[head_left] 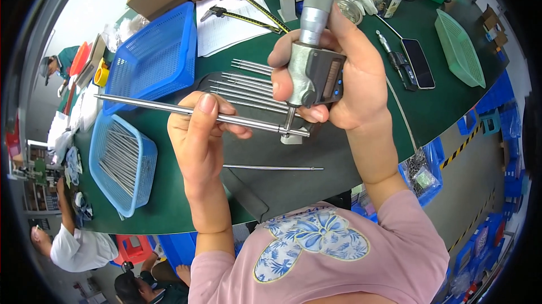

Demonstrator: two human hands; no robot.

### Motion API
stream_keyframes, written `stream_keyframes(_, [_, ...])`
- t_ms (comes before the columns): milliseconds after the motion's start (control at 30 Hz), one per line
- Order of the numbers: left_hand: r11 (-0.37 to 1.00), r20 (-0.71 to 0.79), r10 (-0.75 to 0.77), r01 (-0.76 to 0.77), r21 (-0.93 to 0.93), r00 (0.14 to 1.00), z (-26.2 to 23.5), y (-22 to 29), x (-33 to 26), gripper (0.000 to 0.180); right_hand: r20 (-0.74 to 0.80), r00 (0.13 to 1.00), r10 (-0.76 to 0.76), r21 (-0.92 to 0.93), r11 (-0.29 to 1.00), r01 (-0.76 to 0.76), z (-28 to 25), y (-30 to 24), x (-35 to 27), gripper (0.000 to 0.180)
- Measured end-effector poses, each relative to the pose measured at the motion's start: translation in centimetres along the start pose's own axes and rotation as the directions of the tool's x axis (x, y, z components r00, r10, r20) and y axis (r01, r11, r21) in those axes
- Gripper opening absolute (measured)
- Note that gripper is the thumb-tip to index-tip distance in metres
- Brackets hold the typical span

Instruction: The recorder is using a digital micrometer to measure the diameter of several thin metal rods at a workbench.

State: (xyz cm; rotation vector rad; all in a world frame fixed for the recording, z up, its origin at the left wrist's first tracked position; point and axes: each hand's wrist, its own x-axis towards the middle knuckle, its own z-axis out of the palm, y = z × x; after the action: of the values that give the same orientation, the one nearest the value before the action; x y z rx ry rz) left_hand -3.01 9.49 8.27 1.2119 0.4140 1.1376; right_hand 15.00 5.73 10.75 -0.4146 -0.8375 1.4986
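Note:
My left hand (197, 140) pinches a slim steel rod (254, 124) between thumb and fingers, its tapered end pointing left. A digital outside micrometer (326, 78) is gripped in my right hand (361, 72), thumb up by its silver thimble. The rod's right end, near a groove, sits at the micrometer's measuring jaws; whether both faces touch it I cannot tell. Beneath, on a dark mat (282, 191), lie several similar rods (243, 92) in a row. A single rod (274, 167) lies apart, nearer to me.
At left stand a blue basket (189, 50) and a light-blue basket (148, 163) of rods. Calipers (248, 19) lie on papers at the back. To the right are a second micrometer (398, 61), a phone (419, 64) and a green basket (460, 50). Other people are at far left.

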Motion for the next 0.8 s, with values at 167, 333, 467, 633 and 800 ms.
stream_keyframes(167, [1.0, 0.013, 0.008, -0.008, 0.011, 1.0, -0.12, 0.05, 0.0, 0.025, -0.017, 1.0, 0.014, 0.037, 0.999, -0.013, 0.07, -0.05, -0.01, 0.057])
stream_keyframes(333, [1.0, 0.005, 0.01, -0.01, -0.018, 1.0, -0.08, -0.14, 0.04, 0.024, 0.004, 1.0, 0.01, 0.038, 0.999, -0.01, -0.01, 0.08, 0.0, 0.055])
stream_keyframes(467, [1.0, 0.046, 0.012, -0.011, -0.026, 0.999, 0.01, -0.24, 0.1, 0.024, -0.005, 1.0, -0.011, 0.037, 0.999, 0.011, 0.07, -0.04, -0.13, 0.055])
stream_keyframes(633, [1.0, -0.003, 0.006, -0.006, -0.01, 1.0, -0.08, -0.04, -0.08, 0.024, 0.003, 1.0, -0.009, -0.009, 1.0, 0.009, 0.17, 0.17, 0.07, 0.056])
stream_keyframes(800, [1.0, -0.008, 0.004, -0.004, -0.007, 1.0, -0.17, 0.06, -0.05, 0.025, 0.01, 1.0, -0.008, -0.014, 1.0, 0.008, 0.11, 0.07, 0.03, 0.057])
